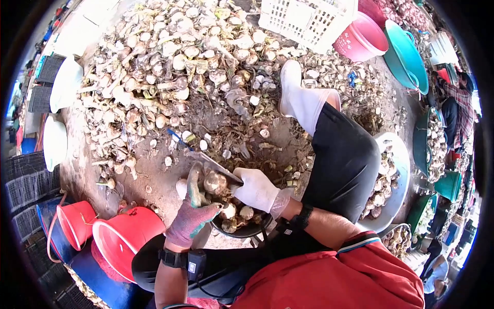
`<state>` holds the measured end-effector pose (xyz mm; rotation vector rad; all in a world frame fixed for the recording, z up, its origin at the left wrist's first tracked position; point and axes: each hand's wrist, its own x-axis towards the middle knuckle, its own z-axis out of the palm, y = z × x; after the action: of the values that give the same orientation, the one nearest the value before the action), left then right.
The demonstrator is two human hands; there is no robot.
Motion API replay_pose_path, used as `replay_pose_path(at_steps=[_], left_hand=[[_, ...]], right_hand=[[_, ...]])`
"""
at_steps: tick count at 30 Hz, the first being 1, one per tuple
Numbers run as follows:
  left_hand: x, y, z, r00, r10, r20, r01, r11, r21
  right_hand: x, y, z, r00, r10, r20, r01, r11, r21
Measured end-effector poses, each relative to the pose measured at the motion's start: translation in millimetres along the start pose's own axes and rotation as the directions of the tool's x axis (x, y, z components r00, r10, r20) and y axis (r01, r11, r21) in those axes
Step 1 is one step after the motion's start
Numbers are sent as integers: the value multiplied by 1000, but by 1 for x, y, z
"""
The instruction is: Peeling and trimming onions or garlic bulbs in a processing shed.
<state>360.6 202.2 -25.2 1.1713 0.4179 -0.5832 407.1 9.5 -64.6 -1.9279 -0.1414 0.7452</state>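
My left hand [185, 220], in a dull red and green work glove, grips a brownish onion-like bulb [215, 182]. A white glove covers my right hand [255, 190], which holds a knife [220, 167]. Its blade points up and left, right beside the held bulb; whether it touches cannot be told. Below both hands is a dark bucket [247, 233] between my knees, with several bulbs [228, 211] in it. The left hand partly hides its rim.
A heap of bulbs [154, 69] covers the floor ahead, with peelings [227, 135] nearer me. Red buckets [127, 235] stand left, a basin of bulbs [401, 181] right. A white crate [305, 23] and pink bucket [362, 38] are ahead. Another person [459, 112] sits far right.
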Motion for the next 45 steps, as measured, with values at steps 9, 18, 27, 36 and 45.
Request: replay_pose_path(at_steps=[9, 18, 27, 36, 45], left_hand=[[1, -6, 3, 981, 96, -167, -76, 989, 125], [-2, -19, -18, 979, -35, -200, 14, 994, -106], [1, -32, 5, 953, 137, -272, -118, 989, 84], [-33, 22, 38, 889, 182, 419, -421, 684, 595], [96, 45, -83, 996, 54, -67, 45, 345, 937]], right_hand=[[-14, -10, -8, 998, -34, -53, 34, 999, -3], [-28, -19, -8, 970, -235, 62, 240, 888, -392], [-16, -2, -3, 965, -261, 15, 229, 817, -530], [22, 25, -13, 978, 208, 19, -178, 876, -448], [24, 17, -2, 971, 153, -181, -129, 982, 140]])
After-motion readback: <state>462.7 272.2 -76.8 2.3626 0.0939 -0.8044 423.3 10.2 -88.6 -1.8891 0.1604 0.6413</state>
